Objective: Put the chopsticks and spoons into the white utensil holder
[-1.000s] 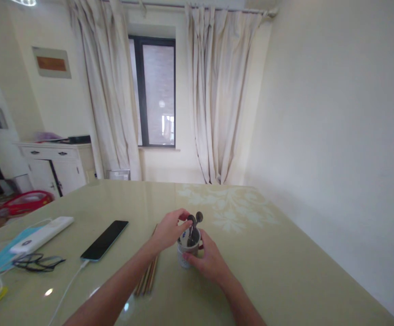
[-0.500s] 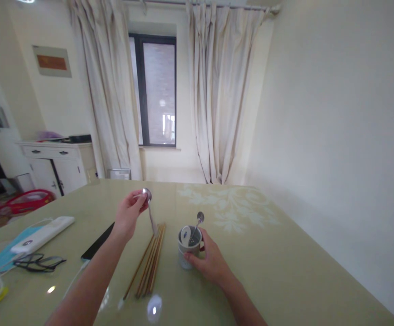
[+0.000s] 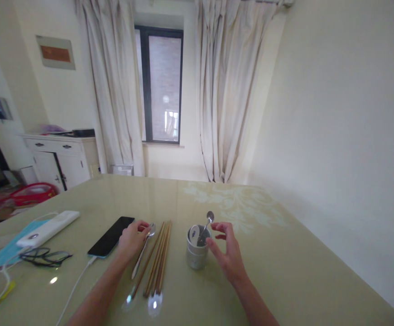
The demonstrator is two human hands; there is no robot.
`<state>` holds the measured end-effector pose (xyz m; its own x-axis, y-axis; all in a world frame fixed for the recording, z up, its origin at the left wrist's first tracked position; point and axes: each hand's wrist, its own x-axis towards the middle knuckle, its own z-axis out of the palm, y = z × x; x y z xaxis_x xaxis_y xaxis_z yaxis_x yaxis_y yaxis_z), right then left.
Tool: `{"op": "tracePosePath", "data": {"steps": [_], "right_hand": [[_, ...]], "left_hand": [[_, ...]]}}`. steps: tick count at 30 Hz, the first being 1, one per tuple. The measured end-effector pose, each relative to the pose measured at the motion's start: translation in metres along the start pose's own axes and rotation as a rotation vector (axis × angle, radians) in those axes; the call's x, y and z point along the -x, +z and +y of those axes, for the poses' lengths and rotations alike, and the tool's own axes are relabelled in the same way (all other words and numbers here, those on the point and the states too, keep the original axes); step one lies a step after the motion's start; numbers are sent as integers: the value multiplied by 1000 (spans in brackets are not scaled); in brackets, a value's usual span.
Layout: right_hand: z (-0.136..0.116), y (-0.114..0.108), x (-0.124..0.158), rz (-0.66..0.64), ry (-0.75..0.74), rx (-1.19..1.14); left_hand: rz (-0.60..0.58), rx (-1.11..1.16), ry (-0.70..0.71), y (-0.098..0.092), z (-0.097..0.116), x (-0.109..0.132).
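Note:
A metal spoon point(image 3: 139, 261) lies along the table beside several wooden chopsticks point(image 3: 157, 262), its bowl toward the far side. My left hand point(image 3: 133, 239) pinches it close to the bowl. To the right of the chopsticks stands a grey cup point(image 3: 197, 259), upright. Inside it lean another metal spoon point(image 3: 210, 217) and a white piece with a blue mark point(image 3: 194, 234), perhaps a ceramic spoon. My right hand point(image 3: 230, 253) is just right of the cup, fingers apart and curved, holding nothing. Whether a fingertip touches the rim I cannot tell.
A black-screened phone point(image 3: 111, 236) with a white cable lies by my left hand. Farther left are folded eyeglasses point(image 3: 45, 257), a white power bank point(image 3: 48, 228) and a blue mask point(image 3: 0, 254). The glossy table point(image 3: 285, 271) meets a wall on the right.
My left hand has lowered the spoon from above the chopsticks to the table on their left. My right hand has let go of the cup and drawn slightly away to the right.

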<state>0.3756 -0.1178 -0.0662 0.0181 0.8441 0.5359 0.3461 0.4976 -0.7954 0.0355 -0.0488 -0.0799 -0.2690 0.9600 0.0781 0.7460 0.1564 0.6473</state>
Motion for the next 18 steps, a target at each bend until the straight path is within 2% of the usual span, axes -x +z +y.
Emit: {"op": "tracePosePath", "data": {"steps": [3,8,11,13,15,18], "right_hand": [[-2,-1,1,3,-46,-23],[-1,0,0,-103,-81,-16],[-2,0,0,-88,-90,1],[-3,0,0,-72,-102,10],[-5,-1,0,-55,-120,10],[-7,-3,0,-40,-141,-4]], "left_hand": [[-23,-61,21,2,1,5],[-19,-135,90,4,2,9],[-26,-188,239,2,4,14],[-82,-207,375,5,8,22],[-149,-215,470,12,15,35],[-225,-269,518,28,23,55]]}}
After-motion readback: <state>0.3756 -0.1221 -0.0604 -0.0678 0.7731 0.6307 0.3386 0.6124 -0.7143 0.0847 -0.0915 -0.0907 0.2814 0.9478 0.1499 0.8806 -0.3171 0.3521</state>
